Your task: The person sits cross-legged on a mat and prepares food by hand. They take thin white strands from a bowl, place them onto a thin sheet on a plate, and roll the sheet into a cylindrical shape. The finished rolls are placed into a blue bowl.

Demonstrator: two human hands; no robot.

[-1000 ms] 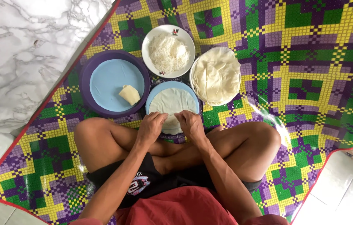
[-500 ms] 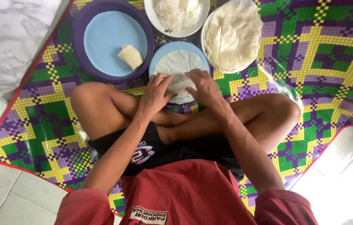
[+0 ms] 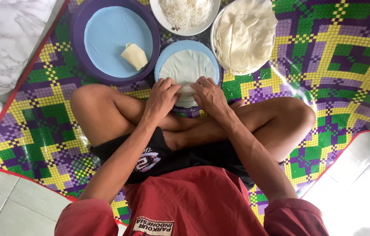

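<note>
Wrapper (image 3: 188, 70) lies flat under the fingers (image 3: 172, 87) of both hands.

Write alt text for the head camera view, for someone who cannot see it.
Seen from above, a person sitting cross-legged on a chequered mat presses left hand and right hand onto a thin white wrapper on a small blue plate. Beyond lie a noodle bowl, stacked wrappers and a folded roll.

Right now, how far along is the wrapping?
Done: one folded roll lies on the big blue tray. In hand: left hand and right hand press the near edge of a wrapper on the small plate. Left: noodles and stacked wrappers.
</note>
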